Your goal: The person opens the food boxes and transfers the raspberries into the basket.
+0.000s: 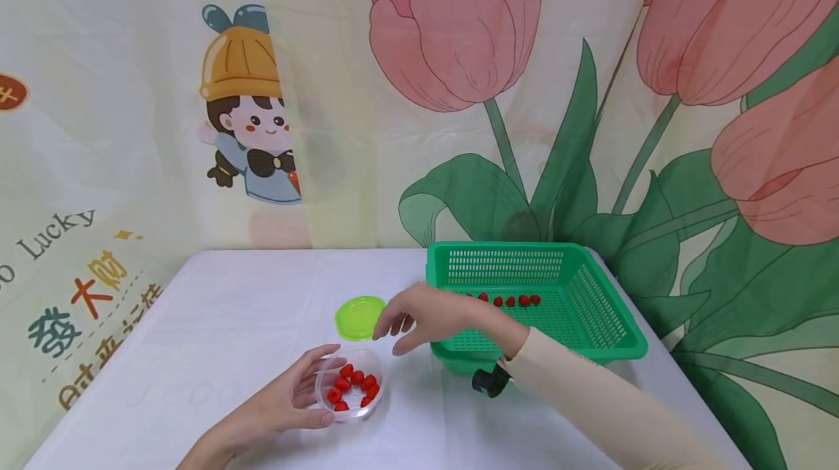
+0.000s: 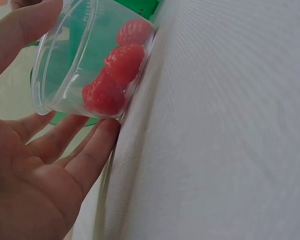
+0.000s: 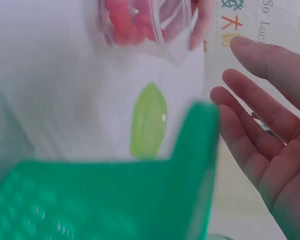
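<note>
So, nearest first, with the clear plastic tub as the landmark. The left hand (image 1: 288,397) is right up against the left side of the tub (image 1: 359,359), thumb round the near side and the other fingers round the back, so it's basically cupping the thing. The left wrist view has the thumb up by the rim and fingertips down near the base, so the grip is curled round the tub, pretty light by the look of it.

The tub stands upright on the white-covered table (image 1: 255,310), with a bunch of red berries (image 1: 357,377) in it, mostly round the edge with a bare spot in the middle of the bottom.

To the right of the tub there's a small black gadget (image 1: 490,382) by the cuff of a cream sleeve (image 1: 590,397). The right hand (image 1: 426,313) hangs in the air up and right of the tub, holding nothing, fingers loosely bent and the thumb spread apart from them.

Just beyond the tub lies a lime green lid (image 1: 357,318), flat on the table. Further off to the tub's right is the green basket (image 1: 557,324), with a row of red berries (image 1: 524,301) on its floor, partly hidden by the hand.

Way behind the tub hangs a backdrop (image 1: 341,91) with big pink tulips (image 1: 459,25).
</note>
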Demonstrator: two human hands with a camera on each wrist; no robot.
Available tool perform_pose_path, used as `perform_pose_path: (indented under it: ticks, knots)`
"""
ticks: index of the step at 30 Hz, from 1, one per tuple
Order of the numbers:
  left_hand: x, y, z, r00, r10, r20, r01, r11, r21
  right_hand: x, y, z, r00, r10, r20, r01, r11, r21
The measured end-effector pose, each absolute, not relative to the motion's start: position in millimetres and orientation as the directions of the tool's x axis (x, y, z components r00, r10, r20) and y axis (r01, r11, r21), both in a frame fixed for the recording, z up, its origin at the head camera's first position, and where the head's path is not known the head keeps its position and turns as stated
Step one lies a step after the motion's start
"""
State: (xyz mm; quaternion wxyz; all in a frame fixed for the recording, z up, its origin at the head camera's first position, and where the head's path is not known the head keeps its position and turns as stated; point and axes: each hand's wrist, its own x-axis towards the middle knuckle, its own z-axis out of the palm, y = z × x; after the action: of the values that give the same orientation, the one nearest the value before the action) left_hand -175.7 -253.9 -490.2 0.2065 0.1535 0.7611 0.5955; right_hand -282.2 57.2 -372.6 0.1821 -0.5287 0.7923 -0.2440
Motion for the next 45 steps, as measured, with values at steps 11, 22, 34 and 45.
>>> perform_pose_path:
  ticks: [11,22,34,45]
  knots:
    - [-175.6,-254.6,-490.5,-0.859,0.499,-0.114,0.0,0.223,0.975,-276.1,17.0,-399.6,-0.3,-0.951,-0.079,-0.745,0.285,-0.603]
    - [-177.2,-254.6,-492.7,-0.851,0.518,-0.086,0.028,0.209,0.977,-266.3,-8.8,-417.1,-0.26,-0.955,-0.141,-0.759,0.292,-0.582]
    - [-178.1,-255.5,-493.7,-0.839,0.541,-0.062,0.043,0.18,0.983,-258.1,-23.4,-433.4,-0.236,-0.954,-0.185,-0.831,0.297,-0.471]
    - [-177.5,-256.1,-494.0,-0.832,0.553,-0.032,0.07,0.162,0.984,-255.1,-27.5,-436.9,-0.248,-0.946,-0.21,-0.856,0.315,-0.411]
